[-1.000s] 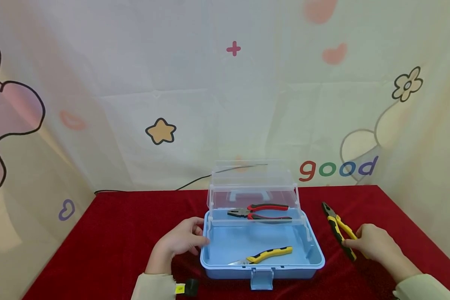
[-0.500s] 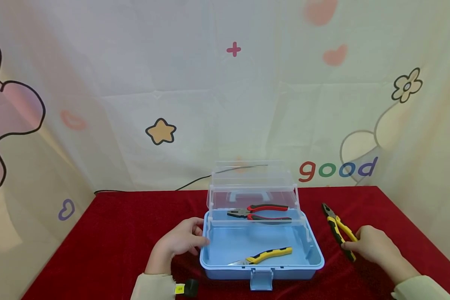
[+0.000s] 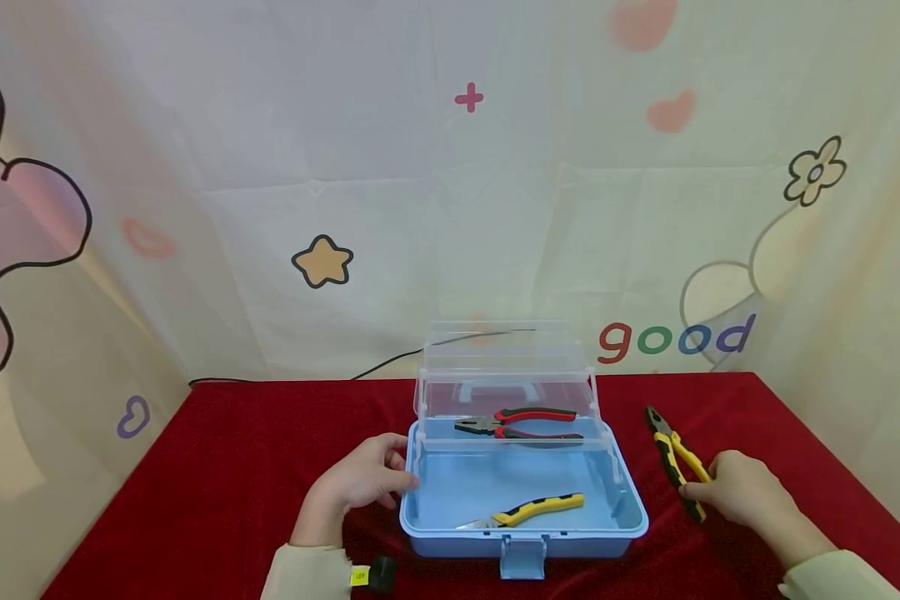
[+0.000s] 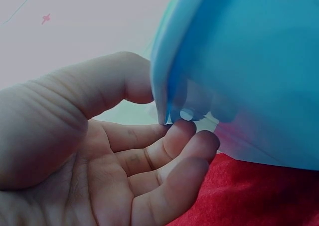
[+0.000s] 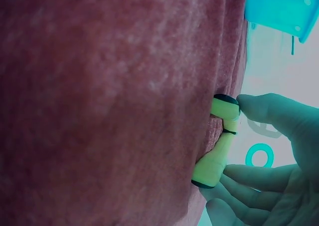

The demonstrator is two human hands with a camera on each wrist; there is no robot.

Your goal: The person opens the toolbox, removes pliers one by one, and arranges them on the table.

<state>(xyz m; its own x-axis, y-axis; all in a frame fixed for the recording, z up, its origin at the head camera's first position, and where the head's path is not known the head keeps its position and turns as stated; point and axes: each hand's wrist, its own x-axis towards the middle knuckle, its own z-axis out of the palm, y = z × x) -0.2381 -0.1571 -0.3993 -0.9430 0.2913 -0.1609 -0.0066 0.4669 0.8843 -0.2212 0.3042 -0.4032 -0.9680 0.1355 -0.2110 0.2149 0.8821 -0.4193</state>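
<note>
My left hand (image 3: 367, 473) holds the left rim of an uncovered blue toolbox (image 3: 457, 547). In the left wrist view the thumb lies at the rim and the curled fingers sit below it. To the right of the box, my right hand (image 3: 742, 493) grips yellow-and-black pliers (image 3: 669, 458), their handles spread on the cloth and jaws pointing away. The right wrist view has the thumb on one handle (image 5: 225, 108) and fingers against the other. Inside the box lies a yellow-handled tool (image 3: 543, 508). Red-and-black pliers (image 3: 534, 414) rest on the clear tray (image 3: 450, 445).
The toolbox's transparent lid (image 3: 502, 354) stands raised at the back. Its latch (image 3: 522, 558) hangs down in front. Dark red cloth (image 3: 255, 467) covers the table. A printed curtain (image 3: 390, 200) closes off the back, with a thin cable (image 3: 390, 364) before it.
My right hand has shifted slightly left, and the near end of the pliers' handles with it. The left hand and toolbox have stayed in place.
</note>
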